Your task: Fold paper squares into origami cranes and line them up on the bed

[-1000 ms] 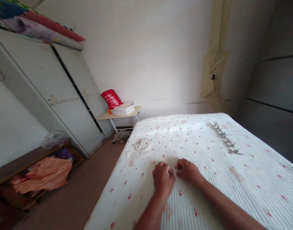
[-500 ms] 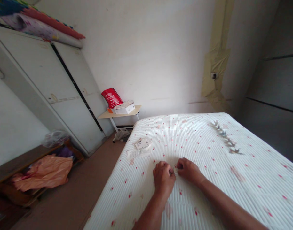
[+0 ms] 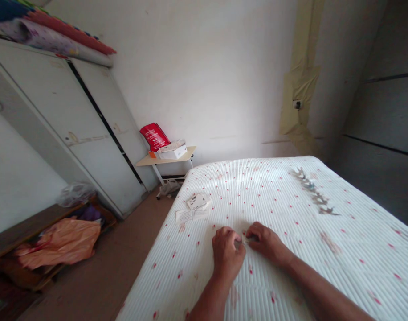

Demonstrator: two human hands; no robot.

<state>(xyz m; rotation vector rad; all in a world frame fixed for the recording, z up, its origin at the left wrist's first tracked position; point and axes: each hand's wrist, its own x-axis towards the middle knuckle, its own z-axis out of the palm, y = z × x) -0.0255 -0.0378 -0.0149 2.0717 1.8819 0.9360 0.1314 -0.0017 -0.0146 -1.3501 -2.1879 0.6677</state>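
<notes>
My left hand (image 3: 228,250) and my right hand (image 3: 267,240) are close together, low over a white ribbed mattress (image 3: 324,285) with red spots. Both have their fingers curled into a pinch. Between the fingertips shows a small pale piece (image 3: 244,238), too small to make out. Beyond my left hand, scraps of printed paper (image 3: 197,201) lie on the mattress. Toward the far right of it runs a row of several small grey-brown folded shapes (image 3: 312,189).
A small table (image 3: 147,159) holds a red bag (image 3: 154,136) and a white box (image 3: 173,153). Grey cabinets (image 3: 87,156) stand at the left, rolled mats (image 3: 57,38) on top. An orange plastic bag (image 3: 62,240) lies on a low wooden unit.
My right hand's fingers have shifted slightly, and a bit more of the pale piece shows between the hands. The left hand stays nearly in place.
</notes>
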